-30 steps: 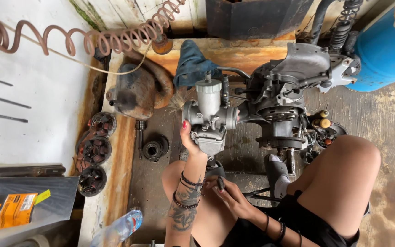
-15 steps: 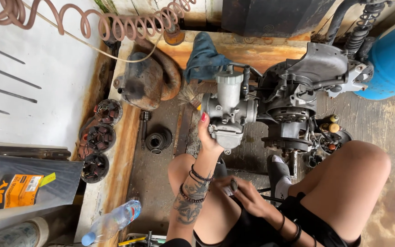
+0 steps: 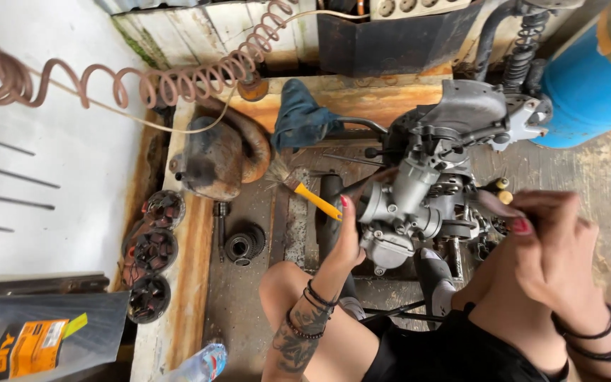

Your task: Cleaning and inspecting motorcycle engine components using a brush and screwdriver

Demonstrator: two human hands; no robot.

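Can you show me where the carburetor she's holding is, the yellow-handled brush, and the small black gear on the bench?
carburetor [image 3: 399,216]: head view, on its grey metal body.
yellow-handled brush [image 3: 317,201]: head view, on the yellow handle.
black gear [image 3: 244,244]: head view, on its toothed face.

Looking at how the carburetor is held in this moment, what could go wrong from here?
1. The left hand alone steadies the carburetor; it could slip and drop onto the knee or the rusty tray.
2. The right hand is raised near the engine; small loose parts beside it could be knocked away.
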